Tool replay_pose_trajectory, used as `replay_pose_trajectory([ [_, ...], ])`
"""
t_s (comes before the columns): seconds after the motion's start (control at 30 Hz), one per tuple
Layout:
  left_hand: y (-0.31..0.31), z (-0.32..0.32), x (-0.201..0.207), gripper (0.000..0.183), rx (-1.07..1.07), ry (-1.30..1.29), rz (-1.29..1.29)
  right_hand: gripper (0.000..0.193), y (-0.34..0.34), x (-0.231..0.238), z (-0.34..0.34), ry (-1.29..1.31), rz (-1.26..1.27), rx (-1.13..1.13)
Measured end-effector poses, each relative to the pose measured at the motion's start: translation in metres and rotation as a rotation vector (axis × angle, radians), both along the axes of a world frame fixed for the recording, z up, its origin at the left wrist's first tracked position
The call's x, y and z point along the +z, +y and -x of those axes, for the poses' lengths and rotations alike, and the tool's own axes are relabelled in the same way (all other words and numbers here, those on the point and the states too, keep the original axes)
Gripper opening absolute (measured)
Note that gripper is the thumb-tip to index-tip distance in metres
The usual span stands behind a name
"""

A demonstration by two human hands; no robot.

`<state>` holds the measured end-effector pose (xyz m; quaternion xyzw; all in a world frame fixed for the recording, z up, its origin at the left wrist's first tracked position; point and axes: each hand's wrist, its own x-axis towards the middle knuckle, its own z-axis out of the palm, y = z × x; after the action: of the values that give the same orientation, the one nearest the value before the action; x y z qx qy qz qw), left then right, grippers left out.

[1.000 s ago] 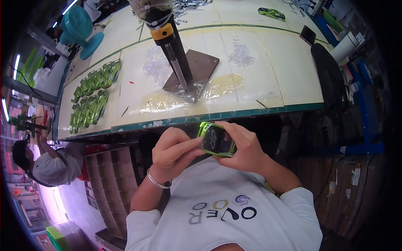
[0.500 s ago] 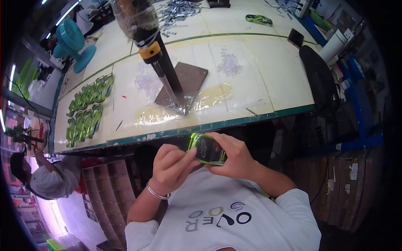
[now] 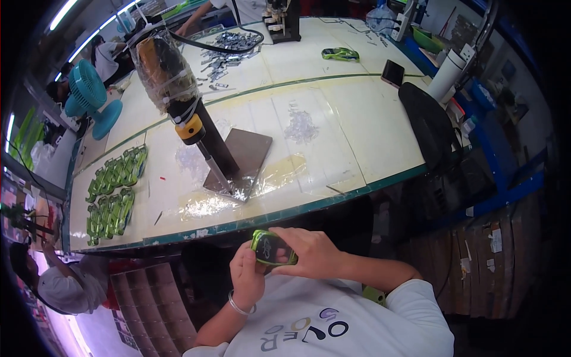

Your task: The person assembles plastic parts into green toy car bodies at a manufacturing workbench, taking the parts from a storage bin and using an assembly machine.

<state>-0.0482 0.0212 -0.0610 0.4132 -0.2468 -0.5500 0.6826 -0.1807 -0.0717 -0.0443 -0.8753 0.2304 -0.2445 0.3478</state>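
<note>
Close to my body, just off the table's front edge, I hold a green-rimmed part (image 3: pixel 266 247) with a dark, see-through panel and a light printed mark. My left hand (image 3: pixel 247 277) is closed on its left end, thumb and fingers at the rim. My right hand (image 3: pixel 312 253) grips the other end, its fingers showing through the panel. On the table ahead stands a press-like tool (image 3: pixel 193 132) with a plastic-wrapped head, a yellow collar and a rod reaching down to a brown base plate (image 3: pixel 250 152). Small clear pieces (image 3: pixel 301 127) lie piled right of it.
Two rows of green frames (image 3: pixel 110 214) lie at the table's left, near a teal fan (image 3: pixel 89 98). Metal pieces (image 3: pixel 229 50), a green car-shaped part (image 3: pixel 341 54) and a phone (image 3: pixel 393 72) are farther back. A black chair (image 3: pixel 425 125) stands right; a compartmented brown rack (image 3: pixel 151 300) is below left.
The view has tilted up, showing more of the table's far side. Both hands and the green-rimmed part sit lower in the picture; my left fingers have shifted along its left end.
</note>
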Motion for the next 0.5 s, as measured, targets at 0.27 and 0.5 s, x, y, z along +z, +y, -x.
replay_pose_trajectory([
  [0.27, 0.004, -0.007, -0.007, 0.037, -0.008, -0.027, -0.094, 0.022, -0.218, -0.010, -0.002, 0.031, -0.081, -0.597],
  [0.5, 0.015, -0.008, -0.012, 0.035, 0.119, 0.003, -0.154, 0.019, -0.263, -0.017, -0.027, 0.179, -0.127, -0.584],
])
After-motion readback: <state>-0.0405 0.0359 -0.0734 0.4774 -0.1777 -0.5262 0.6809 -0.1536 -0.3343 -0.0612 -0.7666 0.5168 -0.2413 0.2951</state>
